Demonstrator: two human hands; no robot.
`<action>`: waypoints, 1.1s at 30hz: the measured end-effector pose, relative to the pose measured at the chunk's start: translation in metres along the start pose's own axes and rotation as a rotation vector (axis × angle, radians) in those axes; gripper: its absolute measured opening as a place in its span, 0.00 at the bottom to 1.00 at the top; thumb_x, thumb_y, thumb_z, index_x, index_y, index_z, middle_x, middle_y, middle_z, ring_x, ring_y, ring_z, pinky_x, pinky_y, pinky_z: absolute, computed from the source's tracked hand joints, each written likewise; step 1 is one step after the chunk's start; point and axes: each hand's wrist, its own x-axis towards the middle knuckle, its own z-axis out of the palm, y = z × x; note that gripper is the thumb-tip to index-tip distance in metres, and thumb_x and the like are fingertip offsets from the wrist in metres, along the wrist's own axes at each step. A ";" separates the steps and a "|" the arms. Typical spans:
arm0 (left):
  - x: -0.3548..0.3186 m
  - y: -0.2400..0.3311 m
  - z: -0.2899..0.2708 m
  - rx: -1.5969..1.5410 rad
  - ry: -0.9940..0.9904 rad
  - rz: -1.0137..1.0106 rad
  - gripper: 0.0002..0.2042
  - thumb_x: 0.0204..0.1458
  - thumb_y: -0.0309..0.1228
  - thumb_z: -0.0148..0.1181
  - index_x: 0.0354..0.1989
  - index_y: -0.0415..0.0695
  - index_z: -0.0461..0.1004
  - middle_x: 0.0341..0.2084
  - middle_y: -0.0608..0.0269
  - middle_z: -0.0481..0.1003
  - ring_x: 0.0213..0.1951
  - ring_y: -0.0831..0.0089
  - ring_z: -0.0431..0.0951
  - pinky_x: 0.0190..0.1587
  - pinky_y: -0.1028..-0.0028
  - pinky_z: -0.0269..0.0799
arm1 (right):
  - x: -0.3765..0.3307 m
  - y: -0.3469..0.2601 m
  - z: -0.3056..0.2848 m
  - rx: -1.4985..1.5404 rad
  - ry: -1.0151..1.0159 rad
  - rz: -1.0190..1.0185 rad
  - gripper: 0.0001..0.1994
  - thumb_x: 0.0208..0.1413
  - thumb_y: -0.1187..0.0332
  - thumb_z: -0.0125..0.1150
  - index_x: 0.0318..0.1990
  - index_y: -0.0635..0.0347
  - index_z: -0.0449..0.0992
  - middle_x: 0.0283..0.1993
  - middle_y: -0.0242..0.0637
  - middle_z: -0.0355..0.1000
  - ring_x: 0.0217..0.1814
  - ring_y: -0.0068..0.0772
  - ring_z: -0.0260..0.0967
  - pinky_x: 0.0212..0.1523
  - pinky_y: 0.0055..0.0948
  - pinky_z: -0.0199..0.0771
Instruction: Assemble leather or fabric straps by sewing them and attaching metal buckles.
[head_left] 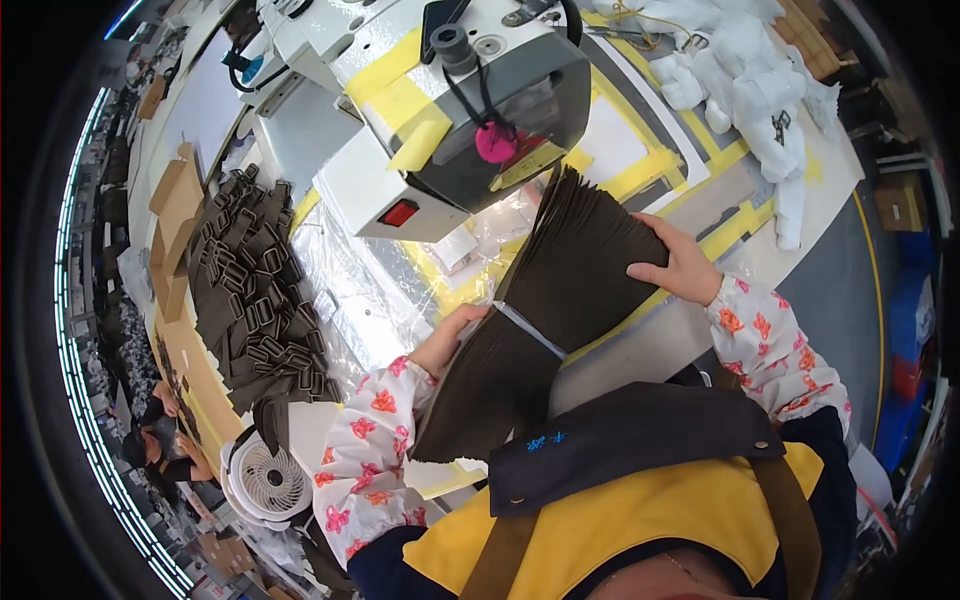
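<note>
Between my hands is a thick bundle of dark brown fabric pieces (600,270), stacked in layers. A pale band (528,330) cinches it at the middle, so both ends fan out. My left hand (450,338) is closed on the bundle's left edge, close to the band. At the upper right edge, my right hand (682,262) grips the fanned end, with its thumb on top and the other fingers partly hidden behind. The bundle's lower end hangs near my dark apron (630,440).
A white and grey machine head (470,130) with yellow tape stands just beyond the bundle. Dark straps with buckles (255,280) are heaped at left beside a cardboard box (172,225). A small white fan (268,480) sits lower left. White plastic wrapping (740,90) lies far right. Another person's hand (165,398) shows far left.
</note>
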 end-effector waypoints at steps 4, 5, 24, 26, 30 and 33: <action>-0.017 0.026 0.005 1.018 -0.143 0.394 0.17 0.53 0.32 0.46 0.48 0.36 0.66 0.37 0.55 0.72 0.40 0.70 0.72 0.44 0.73 0.66 | -0.017 -0.004 0.012 -0.186 0.138 0.083 0.30 0.44 0.57 0.64 0.51 0.66 0.63 0.41 0.48 0.70 0.43 0.39 0.69 0.46 0.28 0.66; -0.024 0.016 -0.002 1.181 -0.119 0.595 0.18 0.53 0.34 0.48 0.50 0.36 0.64 0.37 0.51 0.72 0.40 0.65 0.72 0.44 0.71 0.67 | -0.016 -0.006 0.015 -0.185 0.123 0.066 0.30 0.44 0.57 0.64 0.51 0.66 0.63 0.41 0.48 0.70 0.43 0.39 0.69 0.46 0.28 0.66; 0.029 -0.058 0.126 1.444 0.848 1.327 0.08 0.43 0.33 0.60 0.28 0.42 0.74 0.23 0.59 0.70 0.27 0.61 0.71 0.31 0.67 0.66 | 0.044 0.005 -0.177 -0.540 0.185 -0.464 0.12 0.46 0.67 0.60 0.36 0.63 0.71 0.30 0.39 0.69 0.32 0.38 0.68 0.33 0.32 0.68; 0.033 -0.064 0.133 1.373 1.059 1.279 0.06 0.44 0.31 0.58 0.23 0.42 0.74 0.22 0.59 0.71 0.27 0.61 0.71 0.29 0.67 0.66 | 0.053 0.008 -0.228 -0.648 0.402 -0.507 0.11 0.42 0.71 0.61 0.36 0.62 0.71 0.32 0.39 0.69 0.36 0.38 0.68 0.35 0.32 0.67; 0.037 -0.064 0.135 1.311 1.140 1.270 0.06 0.46 0.30 0.56 0.24 0.40 0.74 0.20 0.58 0.70 0.26 0.61 0.71 0.29 0.68 0.66 | 0.057 0.057 -0.307 -0.851 0.367 -0.419 0.20 0.37 0.74 0.62 0.43 0.58 0.69 0.42 0.42 0.66 0.48 0.42 0.61 0.47 0.36 0.62; 0.039 -0.058 0.137 1.307 1.222 1.239 0.08 0.48 0.30 0.54 0.24 0.38 0.73 0.18 0.56 0.69 0.24 0.60 0.70 0.28 0.67 0.65 | 0.070 0.079 -0.325 -0.882 0.243 -0.362 0.27 0.34 0.72 0.64 0.49 0.55 0.66 0.45 0.42 0.63 0.54 0.44 0.57 0.55 0.40 0.54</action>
